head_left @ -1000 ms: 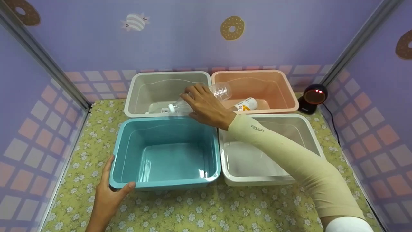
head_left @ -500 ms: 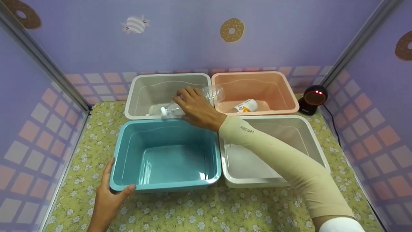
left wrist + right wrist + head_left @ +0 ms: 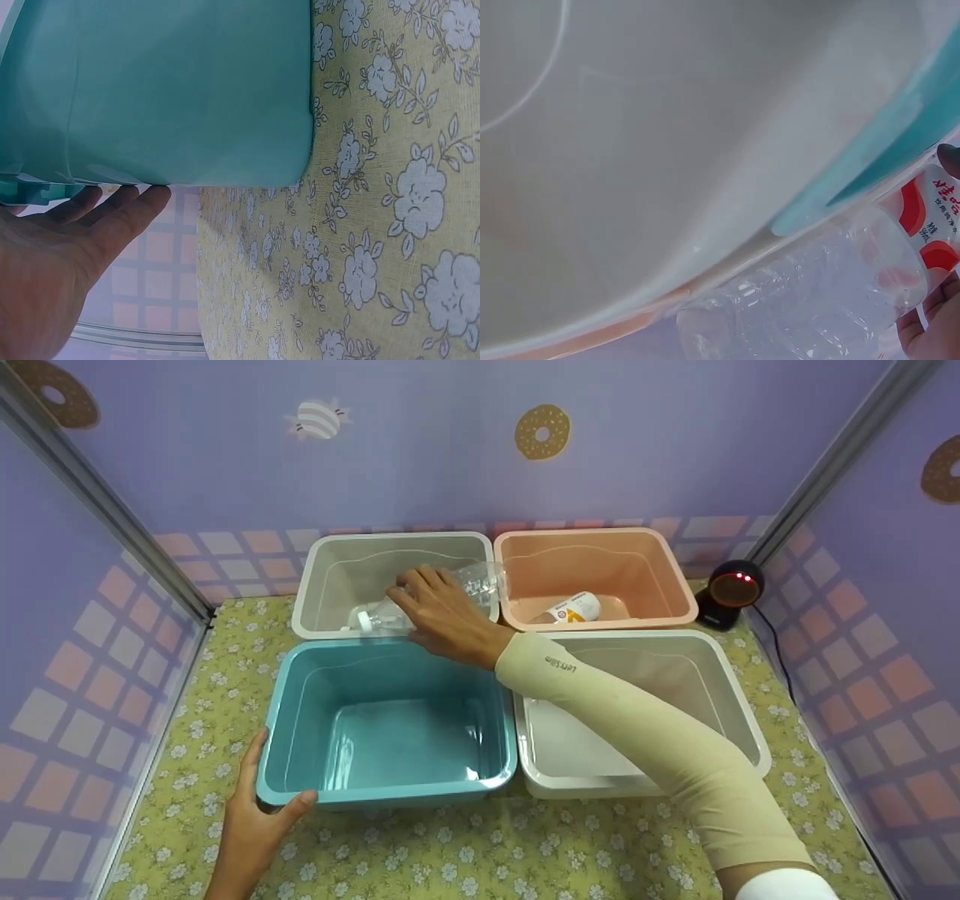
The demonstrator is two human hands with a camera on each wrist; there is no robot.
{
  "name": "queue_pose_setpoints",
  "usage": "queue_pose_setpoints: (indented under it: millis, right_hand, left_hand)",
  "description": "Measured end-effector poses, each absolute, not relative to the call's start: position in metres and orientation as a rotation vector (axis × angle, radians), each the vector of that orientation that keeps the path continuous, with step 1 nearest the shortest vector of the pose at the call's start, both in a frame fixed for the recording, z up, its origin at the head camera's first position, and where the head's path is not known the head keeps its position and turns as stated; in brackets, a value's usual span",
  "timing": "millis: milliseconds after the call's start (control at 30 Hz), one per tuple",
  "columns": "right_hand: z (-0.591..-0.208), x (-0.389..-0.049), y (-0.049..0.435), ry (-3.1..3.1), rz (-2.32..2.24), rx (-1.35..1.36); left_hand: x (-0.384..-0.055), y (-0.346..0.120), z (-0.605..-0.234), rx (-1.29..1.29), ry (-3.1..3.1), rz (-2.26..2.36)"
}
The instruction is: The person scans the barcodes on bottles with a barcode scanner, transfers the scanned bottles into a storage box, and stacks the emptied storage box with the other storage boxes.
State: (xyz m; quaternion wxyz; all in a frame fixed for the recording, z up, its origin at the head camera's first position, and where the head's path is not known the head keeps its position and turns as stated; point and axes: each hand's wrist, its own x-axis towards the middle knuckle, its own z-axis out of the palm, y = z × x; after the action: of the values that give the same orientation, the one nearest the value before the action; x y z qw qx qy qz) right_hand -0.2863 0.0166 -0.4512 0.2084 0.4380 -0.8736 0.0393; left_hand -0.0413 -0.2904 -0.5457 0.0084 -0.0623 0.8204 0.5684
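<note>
My right hand grips a clear plastic bottle around its middle. The bottle lies slantwise over the back-left grey bin, its white cap toward the left and its base by the pink bin's edge. In the right wrist view the bottle shows a red and white label under my fingers. My left hand rests at the front-left corner of the blue bin, thumb on the front rim. The left wrist view has its straight fingers against the bin's side.
A pink bin at the back right holds a bottle with a white and orange label. In front of it stands a white bin. A black scanner with red lights stands at the right on the flowered tablecloth.
My right hand has carried the clear bottle to the left, drawing its base back from over the pink bin toward the grey one. My left hand stays at the blue bin's corner.
</note>
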Motion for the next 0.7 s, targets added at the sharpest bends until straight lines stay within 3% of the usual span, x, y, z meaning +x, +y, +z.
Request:
queue_pose_setpoints:
  millis: [700]
  right_hand:
    - [-0.4503,-0.2896,0.0206,-2.456,0.332,1.333]
  left_hand:
    - [-0.0390,-0.2878,-0.5406,-0.208,2.555,1.788]
